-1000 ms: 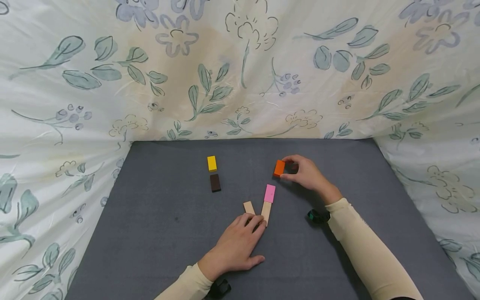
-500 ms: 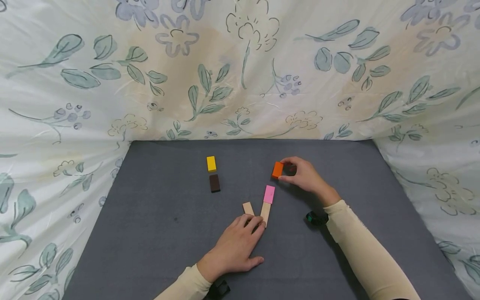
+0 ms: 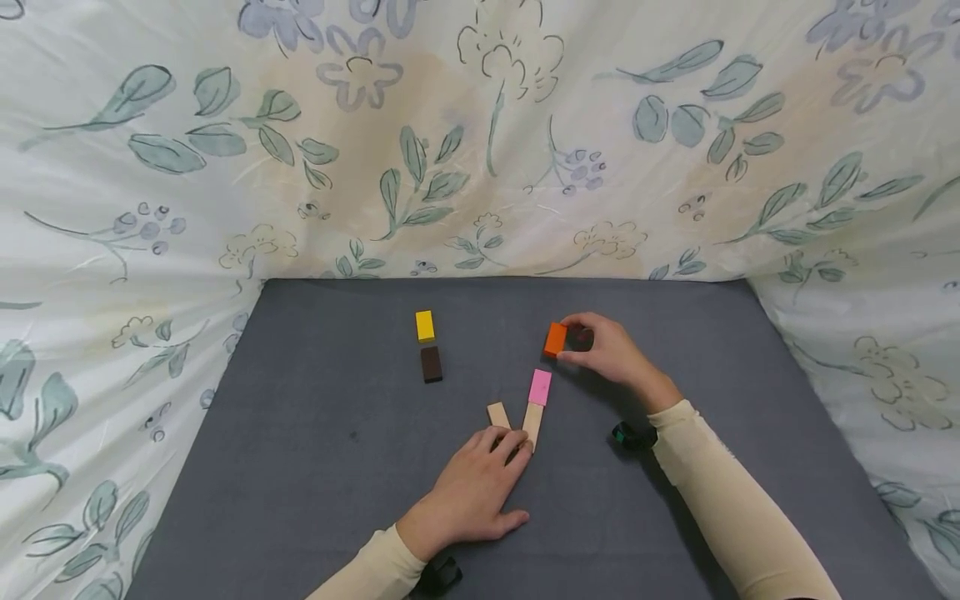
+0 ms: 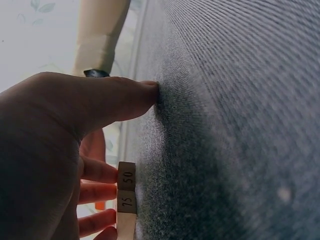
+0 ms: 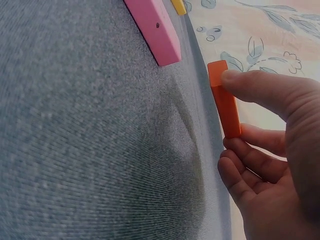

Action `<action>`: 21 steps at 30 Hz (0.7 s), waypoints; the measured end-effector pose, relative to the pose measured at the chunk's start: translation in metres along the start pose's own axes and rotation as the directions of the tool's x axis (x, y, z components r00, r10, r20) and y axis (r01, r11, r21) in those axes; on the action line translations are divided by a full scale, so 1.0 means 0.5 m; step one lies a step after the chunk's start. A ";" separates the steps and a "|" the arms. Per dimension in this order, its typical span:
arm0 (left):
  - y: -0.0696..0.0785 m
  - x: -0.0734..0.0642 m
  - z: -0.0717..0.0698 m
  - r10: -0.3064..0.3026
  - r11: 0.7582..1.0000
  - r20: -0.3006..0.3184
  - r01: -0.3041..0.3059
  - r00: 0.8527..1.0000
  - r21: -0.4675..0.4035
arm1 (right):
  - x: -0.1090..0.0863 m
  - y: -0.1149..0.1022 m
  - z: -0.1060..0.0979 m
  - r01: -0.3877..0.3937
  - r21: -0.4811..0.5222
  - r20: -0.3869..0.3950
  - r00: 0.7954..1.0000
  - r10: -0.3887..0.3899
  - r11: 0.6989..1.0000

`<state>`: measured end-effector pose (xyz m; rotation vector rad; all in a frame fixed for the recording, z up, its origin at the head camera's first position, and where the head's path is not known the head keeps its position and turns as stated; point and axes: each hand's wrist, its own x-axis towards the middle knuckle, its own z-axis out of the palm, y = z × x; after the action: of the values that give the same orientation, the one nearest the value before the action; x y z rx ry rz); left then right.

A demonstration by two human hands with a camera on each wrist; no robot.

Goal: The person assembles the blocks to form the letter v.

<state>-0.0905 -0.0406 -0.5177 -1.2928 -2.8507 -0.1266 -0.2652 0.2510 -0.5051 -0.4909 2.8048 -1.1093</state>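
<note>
i see the right hand point(image 3: 613, 348), its grip clamped on an orange rectangular block point(image 3: 555, 340); the left hand point(image 3: 472, 490), its grip apart, touches pale wooden rectangular blocks point(image 3: 533, 419).

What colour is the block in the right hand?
An orange rectangular block, seen best in the right wrist view.

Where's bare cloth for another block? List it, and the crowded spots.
Widest: gray cloth left of the yellow block and dark brown block. Smaller: between that pair and the orange block. Crowded: around the left hand, touching natural wood blocks, one meeting the pink block, and beyond it, where the right hand holds the orange block.
</note>
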 end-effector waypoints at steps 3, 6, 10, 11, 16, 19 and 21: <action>0.001 -0.001 0.002 0.001 1.000 0.000 -0.001 1.000 0.002 | -0.001 -0.001 0.002 -0.001 -0.001 -0.001 1.000 0.001 1.000; 0.002 -0.002 0.002 -0.002 1.000 0.003 0.002 1.000 0.006 | -0.001 -0.001 0.003 0.002 -0.005 -0.003 1.000 -0.002 1.000; 0.002 -0.001 0.002 -0.005 1.000 0.004 0.005 1.000 0.010 | -0.002 -0.005 0.004 0.007 -0.004 -0.004 1.000 -0.007 1.000; 0.002 -0.001 0.002 -0.005 1.000 0.003 0.005 1.000 0.011 | -0.002 -0.005 0.004 0.009 -0.005 -0.004 1.000 -0.009 1.000; 0.002 -0.001 0.002 -0.006 1.000 -0.001 0.006 1.000 0.011 | -0.001 -0.005 0.006 0.021 -0.008 0.002 1.000 -0.021 1.000; 0.002 0.000 0.004 -0.007 1.000 0.004 0.007 1.000 0.010 | -0.002 -0.008 0.006 0.022 0.001 0.005 1.000 -0.022 1.000; 0.002 0.000 0.004 -0.007 1.000 0.008 0.007 1.000 0.009 | -0.004 -0.009 0.007 0.018 0.004 0.006 1.000 -0.018 1.000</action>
<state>-0.0896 -0.0400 -0.5199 -1.2845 -2.8589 -0.1090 -0.2616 0.2465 -0.5046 -0.5195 2.7985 -1.1144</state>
